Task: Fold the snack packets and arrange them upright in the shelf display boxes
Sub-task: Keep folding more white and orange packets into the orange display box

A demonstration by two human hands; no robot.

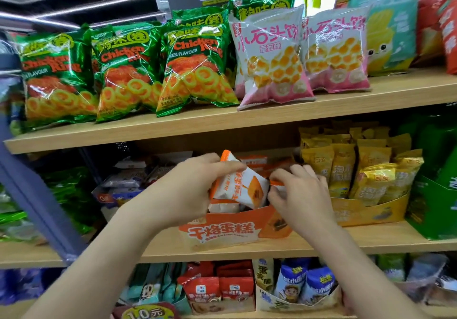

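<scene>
Gripping white packet [241, 185] over orange box [222, 229]

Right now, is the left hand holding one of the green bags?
No, the left hand grips a white-and-orange packet at the orange display box; the green bags sit on the shelf above.

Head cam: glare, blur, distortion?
Head view: ceiling-light glare streaks the shiny green foil ring-snack bags; wide-angle lens bows the pale wooden shelf edge; left border smears; the white-and-orange cake packet, gripped by left hand and pinched by right hand, is reasonably sharp.
</scene>
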